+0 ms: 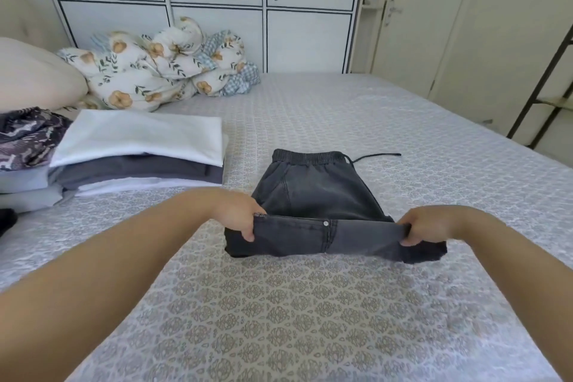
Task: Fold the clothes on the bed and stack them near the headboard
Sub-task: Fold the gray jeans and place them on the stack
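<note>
I have the jeans (pixel 316 186) lying mid-bed (pixel 341 108), waistband away from me, long axis running straight out from my body. My left hand (pixel 238 214) and right hand (pixel 424 225) each pinch one end of the near folded edge, fingers curled round the denim, equally close to it. The stack (pixel 139 146) sits off to my left near the pillow (pixel 34 74), so I judge the left hand leads the carry.
</note>
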